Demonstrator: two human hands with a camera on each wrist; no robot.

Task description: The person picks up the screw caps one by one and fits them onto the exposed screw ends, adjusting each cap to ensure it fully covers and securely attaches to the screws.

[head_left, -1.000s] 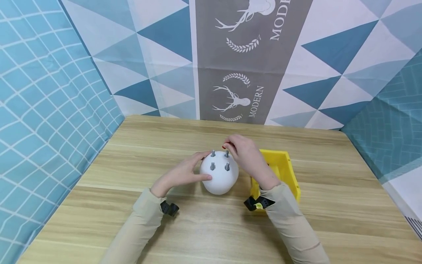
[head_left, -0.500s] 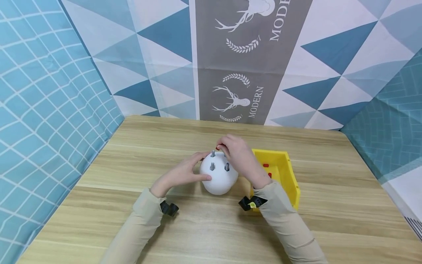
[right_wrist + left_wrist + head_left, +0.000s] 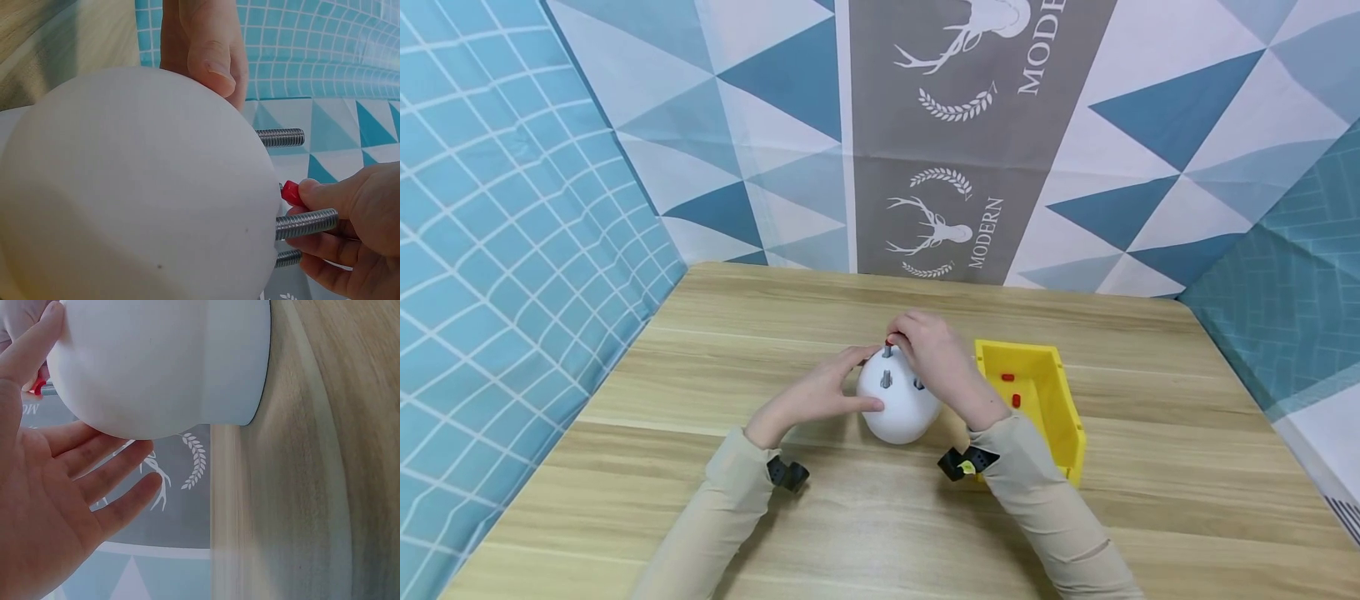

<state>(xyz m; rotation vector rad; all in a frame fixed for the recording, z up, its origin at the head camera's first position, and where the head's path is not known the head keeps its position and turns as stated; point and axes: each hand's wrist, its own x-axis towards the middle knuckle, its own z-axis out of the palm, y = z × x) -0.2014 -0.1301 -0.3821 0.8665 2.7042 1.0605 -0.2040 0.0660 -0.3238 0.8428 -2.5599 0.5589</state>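
Observation:
A white ball-shaped body [image 3: 898,412] with several upright threaded metal studs [image 3: 887,379] sits on the table; the left wrist view shows its straight-sided base. My left hand [image 3: 820,390] steadies its left side, thumb on the near side and fingers reaching round the far side. Those fingers [image 3: 119,478] look mostly straight, two of them standing off the surface. With thumb and fingertips, my right hand [image 3: 936,354] pinches a small red cap [image 3: 291,193] at the tip of the far-left stud. That hand hides the far-right stud in the head view.
Right of the ball, a yellow box [image 3: 1066,392] stands on the wooden table [image 3: 820,525], partly behind the right forearm. Red pieces [image 3: 1016,401] lie inside it. Patterned cloth [image 3: 917,125] hangs along the table's back edge.
My right hand has moved left with the red cap, from above the far-right stud to the far-left one, uncovering more of the box. The left hand and ball have stayed in place.

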